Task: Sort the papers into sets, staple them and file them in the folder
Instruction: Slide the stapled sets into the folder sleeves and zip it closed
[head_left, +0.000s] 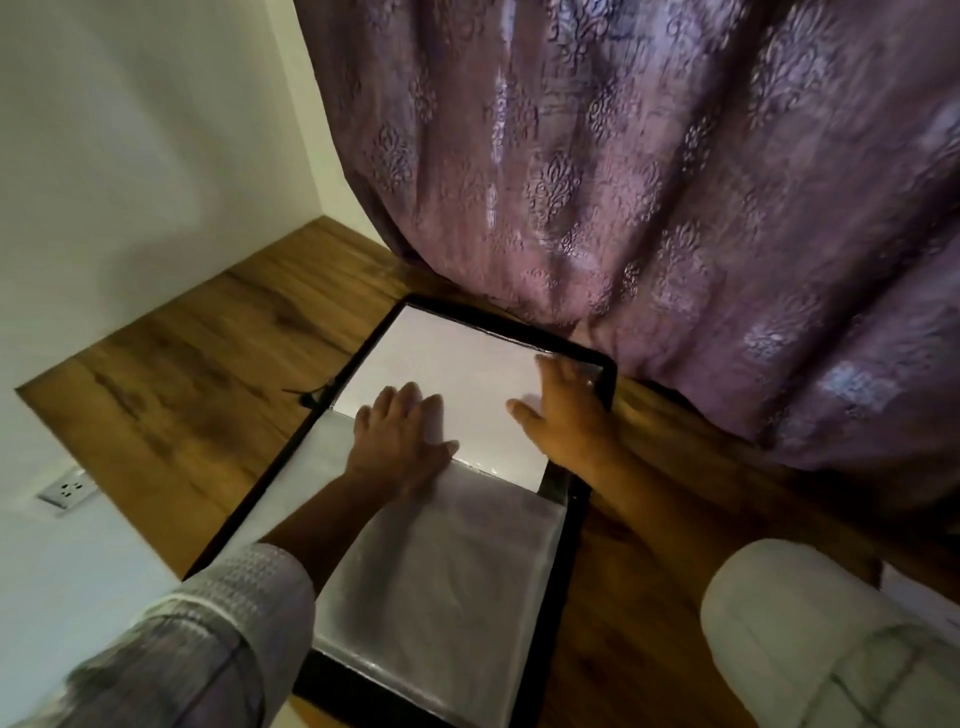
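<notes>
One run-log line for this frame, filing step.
phase: filing | folder: open on table | paper: lying on far half | left hand: flat on paper | right hand: at paper's right edge

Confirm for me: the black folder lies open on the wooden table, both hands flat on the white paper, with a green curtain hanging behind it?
Not quite. The head view shows the curtain is purple, not green. The rest holds: folder open on the table, left hand and right hand on the paper.

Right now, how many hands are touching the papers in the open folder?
2: the left hand lies flat on the white sheet's near edge, and the right hand presses its right side inside the folder.
</notes>
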